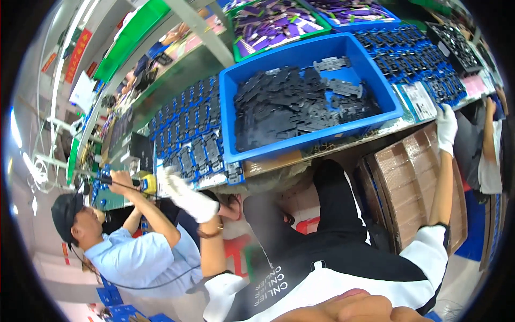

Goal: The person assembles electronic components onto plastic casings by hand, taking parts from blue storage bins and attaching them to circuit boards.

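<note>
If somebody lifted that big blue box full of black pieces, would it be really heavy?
Probably heavy: the blue bin holds a deep heap of flat black parts, and one hangs over the bench edge. The loose pieces would likely slide and shift if it tipped. The left hand and right hand wear white gloves, which could slip on smooth plastic.

The blurred left hand (185, 197) hides any held part; the blue bin (308, 91) covers the bench edge; far trays blur.

We look down from one head-worn fisheye at close range, facing the surface (370, 134) across the frame's upper half.
</note>
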Motion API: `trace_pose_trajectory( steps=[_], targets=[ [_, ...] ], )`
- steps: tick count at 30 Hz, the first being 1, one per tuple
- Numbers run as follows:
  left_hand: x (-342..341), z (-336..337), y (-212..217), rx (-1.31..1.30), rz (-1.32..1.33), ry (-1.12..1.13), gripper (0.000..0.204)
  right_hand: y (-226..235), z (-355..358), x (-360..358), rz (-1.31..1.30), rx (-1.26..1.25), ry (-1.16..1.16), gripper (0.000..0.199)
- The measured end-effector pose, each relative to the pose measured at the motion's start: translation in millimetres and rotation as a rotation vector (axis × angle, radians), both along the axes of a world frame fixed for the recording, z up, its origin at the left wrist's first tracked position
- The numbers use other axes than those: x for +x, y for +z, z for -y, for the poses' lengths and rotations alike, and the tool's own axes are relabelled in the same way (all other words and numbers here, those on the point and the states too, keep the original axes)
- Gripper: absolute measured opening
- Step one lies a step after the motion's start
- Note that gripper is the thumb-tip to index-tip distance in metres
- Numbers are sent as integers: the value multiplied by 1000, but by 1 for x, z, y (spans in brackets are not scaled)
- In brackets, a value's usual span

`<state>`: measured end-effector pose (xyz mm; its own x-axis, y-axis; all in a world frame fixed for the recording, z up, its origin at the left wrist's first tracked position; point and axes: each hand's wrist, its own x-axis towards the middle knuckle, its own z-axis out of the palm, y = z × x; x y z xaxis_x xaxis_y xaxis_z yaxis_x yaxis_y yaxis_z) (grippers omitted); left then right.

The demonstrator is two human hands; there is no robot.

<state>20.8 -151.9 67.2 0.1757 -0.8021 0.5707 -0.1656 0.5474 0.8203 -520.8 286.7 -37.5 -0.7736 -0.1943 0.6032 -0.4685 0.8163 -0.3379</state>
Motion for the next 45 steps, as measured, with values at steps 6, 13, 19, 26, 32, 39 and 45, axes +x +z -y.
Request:
trace_pose_trajectory(
  steps=[6,13,19,26,32,39,45],
  targets=[
    [-100,-143,-28,816,-734,-1270,55,127,93,178,286,-280,558,15],
    [-128,-158,-28,969,-1066,-1232,50,140,166,291,436,76,1199,23],
    [-59,-127,-35,1044,-1217,-1016,43,153,242,215,155,207,1082,20],
    [-25,-130,-38,1049,-1224,-876,50,110,355,83,19,739,661,36],
    [-9,-128,-44,1056,-1227,-881,49,95,390,45,194,1153,694,51],
    [-14,-130,-44,1099,-1252,-966,46,104,352,83,65,600,691,27],
    [-19,-139,-15,1102,-1214,-1290,55,157,293,254,-671,450,981,51]
  ],
)
